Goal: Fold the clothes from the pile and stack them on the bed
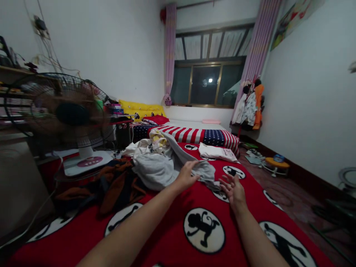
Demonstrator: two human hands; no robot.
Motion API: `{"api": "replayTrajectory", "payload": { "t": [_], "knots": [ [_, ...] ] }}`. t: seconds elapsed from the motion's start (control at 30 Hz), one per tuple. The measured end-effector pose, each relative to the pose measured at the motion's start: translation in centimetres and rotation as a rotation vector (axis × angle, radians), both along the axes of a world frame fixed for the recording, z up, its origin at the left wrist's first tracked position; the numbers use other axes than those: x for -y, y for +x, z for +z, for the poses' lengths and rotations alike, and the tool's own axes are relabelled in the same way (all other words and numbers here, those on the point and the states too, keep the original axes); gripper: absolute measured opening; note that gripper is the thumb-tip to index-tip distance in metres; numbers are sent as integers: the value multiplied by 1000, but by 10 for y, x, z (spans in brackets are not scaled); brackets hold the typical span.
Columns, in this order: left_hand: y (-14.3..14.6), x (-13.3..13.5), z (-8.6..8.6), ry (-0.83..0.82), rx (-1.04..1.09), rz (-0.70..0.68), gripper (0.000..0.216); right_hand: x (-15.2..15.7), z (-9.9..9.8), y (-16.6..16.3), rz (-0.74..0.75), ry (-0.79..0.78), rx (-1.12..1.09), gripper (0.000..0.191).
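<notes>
A light grey garment [155, 170] lies crumpled in a heap on the red bed cover, and one part of it stretches right, behind my left hand. My left hand [187, 177] is closed on this grey cloth, thumb and fingers curled at its edge. Just right of the cloth's end, my right hand [234, 190] is open, palm turned up and fingers apart, with nothing in it. White and yellow clothes [158, 140] are bunched behind the grey garment. To its left lies a brown and dark garment [116, 185]. A folded white shirt [218, 152] rests farther back.
The red cover [167, 230] with monkey prints spreads beneath my arms. An electric fan [73, 115] stands at the left, its cord hanging down. Beyond are a striped, starred blanket [189, 134] and a yellow pillow [141, 110]. A small orange stool [276, 164] stands on the floor at right.
</notes>
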State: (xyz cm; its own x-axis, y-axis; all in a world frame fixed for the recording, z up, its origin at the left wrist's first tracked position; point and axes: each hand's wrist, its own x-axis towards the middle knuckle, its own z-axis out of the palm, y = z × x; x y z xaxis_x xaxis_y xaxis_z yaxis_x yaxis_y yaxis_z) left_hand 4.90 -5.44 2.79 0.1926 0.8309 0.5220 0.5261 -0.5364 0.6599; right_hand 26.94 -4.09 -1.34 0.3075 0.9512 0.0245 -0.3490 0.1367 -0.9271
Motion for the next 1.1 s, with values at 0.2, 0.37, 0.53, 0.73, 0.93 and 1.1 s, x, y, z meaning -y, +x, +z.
{"api": "replayTrajectory", "payload": {
  "t": [0.2, 0.37, 0.53, 0.73, 0.93, 1.1],
  "knots": [
    [-16, 17, -57, -21, -108, 51, 33, 1, -7, -12, 4, 166, 450, 61],
    [-19, 22, -48, -64, -394, 300, 52, 4, -15, -22, 86, 374, 1104, 54],
    [-33, 22, -37, -125, -552, 473, 34, -1, -23, -19, 64, 305, 1276, 41],
    [-33, 31, -15, -51, -500, 279, 20, 3, -7, -19, 52, 349, 981, 22],
    [21, 68, -18, -39, -334, -436, 18, 16, 10, -22, 47, 288, 643, 41],
    [34, 74, -32, -168, -352, -594, 26, 18, -1, -31, 315, 317, 890, 65]
  ]
}}
